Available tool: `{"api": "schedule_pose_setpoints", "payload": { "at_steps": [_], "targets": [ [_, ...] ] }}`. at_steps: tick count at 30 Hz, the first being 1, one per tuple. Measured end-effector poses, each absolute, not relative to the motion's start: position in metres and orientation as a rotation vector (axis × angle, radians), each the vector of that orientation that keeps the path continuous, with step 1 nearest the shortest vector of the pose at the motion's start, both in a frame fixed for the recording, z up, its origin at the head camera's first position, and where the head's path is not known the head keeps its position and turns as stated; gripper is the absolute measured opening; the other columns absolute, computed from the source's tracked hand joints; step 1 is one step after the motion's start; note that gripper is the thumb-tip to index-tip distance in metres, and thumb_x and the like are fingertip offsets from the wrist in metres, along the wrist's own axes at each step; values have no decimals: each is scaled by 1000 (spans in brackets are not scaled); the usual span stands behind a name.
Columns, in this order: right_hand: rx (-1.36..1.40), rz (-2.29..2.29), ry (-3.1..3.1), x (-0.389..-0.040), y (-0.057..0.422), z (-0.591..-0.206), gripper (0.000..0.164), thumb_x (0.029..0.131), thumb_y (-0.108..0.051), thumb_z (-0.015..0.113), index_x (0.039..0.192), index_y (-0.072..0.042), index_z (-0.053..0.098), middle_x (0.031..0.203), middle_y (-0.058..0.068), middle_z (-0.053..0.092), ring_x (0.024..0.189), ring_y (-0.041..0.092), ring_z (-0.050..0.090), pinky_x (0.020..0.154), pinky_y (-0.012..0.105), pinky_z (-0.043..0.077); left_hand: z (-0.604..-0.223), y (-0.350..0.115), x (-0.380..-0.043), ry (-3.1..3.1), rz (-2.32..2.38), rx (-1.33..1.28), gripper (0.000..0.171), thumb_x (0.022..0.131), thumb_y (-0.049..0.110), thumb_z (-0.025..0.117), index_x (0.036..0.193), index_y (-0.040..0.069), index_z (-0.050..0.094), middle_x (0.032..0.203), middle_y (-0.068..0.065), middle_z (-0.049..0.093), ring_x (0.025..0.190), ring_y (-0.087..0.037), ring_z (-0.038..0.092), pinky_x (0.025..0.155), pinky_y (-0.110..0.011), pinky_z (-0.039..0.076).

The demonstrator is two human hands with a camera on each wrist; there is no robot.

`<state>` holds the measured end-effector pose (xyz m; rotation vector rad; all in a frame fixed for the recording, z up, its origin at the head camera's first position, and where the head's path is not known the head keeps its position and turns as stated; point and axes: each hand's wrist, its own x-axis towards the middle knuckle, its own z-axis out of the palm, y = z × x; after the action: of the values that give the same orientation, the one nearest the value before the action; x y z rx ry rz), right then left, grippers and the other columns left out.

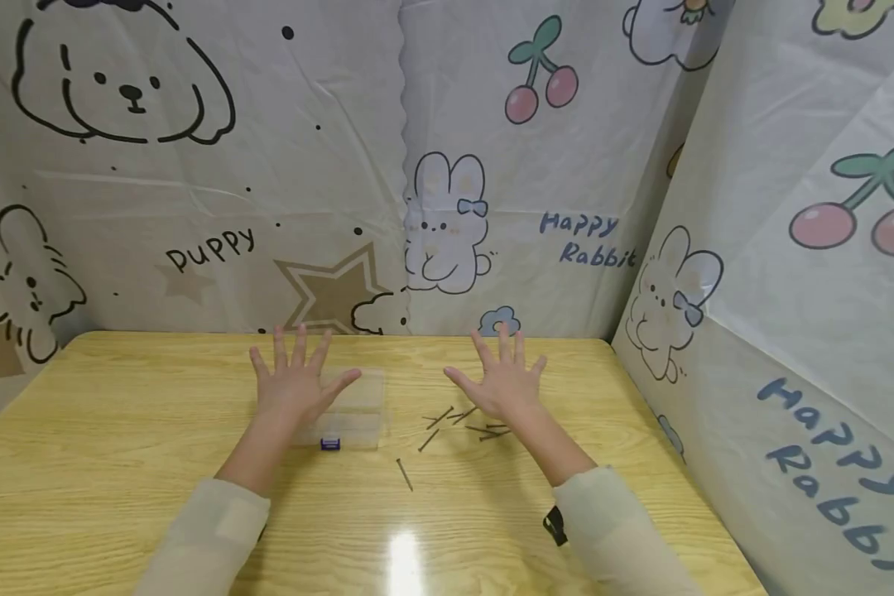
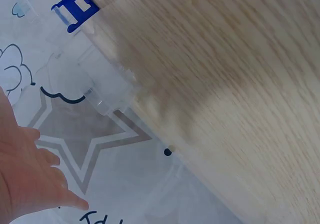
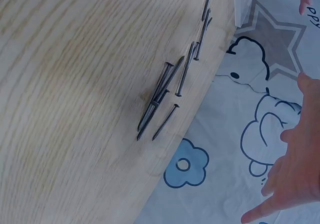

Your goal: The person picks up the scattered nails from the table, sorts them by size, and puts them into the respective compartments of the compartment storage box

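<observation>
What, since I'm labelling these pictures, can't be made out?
- Head: left side of clear box, behind left hand.
- Head: full shape of black object, behind right sleeve.
- Right wrist: end of one nail, cut off by top edge.
- Left wrist: part of left hand, cut by left edge.

A clear plastic box [image 1: 361, 426] with a blue clasp [image 1: 330, 444] on its near side sits toward the far side. Dark metal nails [image 1: 429, 440] lie scattered to its right, some crossing; a single nail [image 1: 405, 474] lies apart, nearer.

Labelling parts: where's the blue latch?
In the head view, the blue latch is left of centre, on the near edge of the clear plastic box, left of the nails.
</observation>
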<state>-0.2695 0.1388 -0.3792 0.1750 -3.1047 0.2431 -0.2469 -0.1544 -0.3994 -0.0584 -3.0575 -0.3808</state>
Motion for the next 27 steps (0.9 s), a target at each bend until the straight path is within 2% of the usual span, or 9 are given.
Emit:
{"api": "schedule_pose_setpoints", "payload": {
  "at_steps": [10, 16, 20, 23, 27],
  "targets": [
    [203, 225, -3085, -273, 148, -377, 83, 81, -81, 26, 150, -37, 6, 157, 12, -12, 144, 36, -11, 104, 73, 1, -398, -162, -249, -3053, -395, -49, 91, 84, 79, 21, 152, 21, 4, 155, -20, -11, 136, -43, -27, 101, -67, -21],
    [246, 243, -3059, -276, 155, -379, 84, 83, -78, 31, 150, -33, 12, 158, 13, -6, 145, 35, -6, 106, 71, 5, -401, -174, -248, -3032, -481, -36, 95, 83, 79, 27, 152, 15, 9, 155, -24, -3, 139, -49, -13, 102, -73, -8],
    [279, 250, -3049, -276, 160, -379, 81, 84, -73, 38, 150, -28, 20, 157, 16, 5, 144, 38, 9, 107, 67, 17, -402, -186, -246, -3031, -554, -47, 96, 84, 76, 33, 151, 11, 13, 154, -26, 3, 138, -52, -4, 101, -75, 3],
    [318, 250, -3033, -276, 163, -379, 77, 87, -66, 45, 147, -21, 30, 153, 18, 23, 138, 40, 27, 103, 63, 31, -403, -196, -243, -3046, -620, -58, 97, 84, 76, 36, 150, 9, 14, 154, -26, 7, 138, -53, 0, 100, -75, 7],
    [362, 311, -3010, -276, 170, -382, 62, 89, -51, 56, 136, -12, 48, 137, 17, 49, 122, 36, 50, 92, 53, 45, -405, -207, -242, -3068, -679, -77, 98, 84, 74, 40, 148, 4, 19, 151, -29, 16, 136, -55, 6, 98, -76, 14]
  ]
}}
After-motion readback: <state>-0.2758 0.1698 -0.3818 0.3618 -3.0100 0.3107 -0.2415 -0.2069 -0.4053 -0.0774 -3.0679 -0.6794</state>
